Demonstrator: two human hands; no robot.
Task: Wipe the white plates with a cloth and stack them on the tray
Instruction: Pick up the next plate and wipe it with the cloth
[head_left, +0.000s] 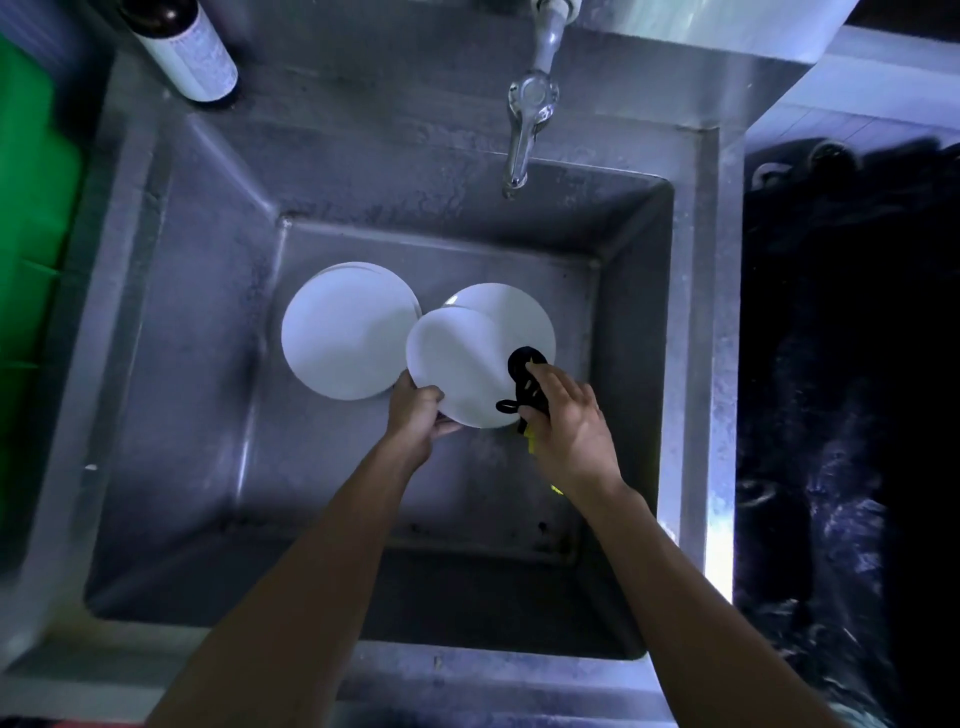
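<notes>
Over the steel sink (208, 312) my left hand (415, 415) grips the near-left rim of a white plate (457, 358), held above the basin. My right hand (566, 421) holds a dark cloth (527, 379) with a yellow edge and presses it on that plate's right side. Partly under the held plate lies a second white plate (514, 312). To the left on the basin floor sits a small stack of white plates (348, 330). No tray is plainly in view.
A chrome faucet (524, 119) hangs over the back of the basin. A dark bottle (192, 47) with a pale label stands on the back-left ledge. A green container (31, 218) lies left of the sink. Right of the sink is a dark, unclear area (841, 364).
</notes>
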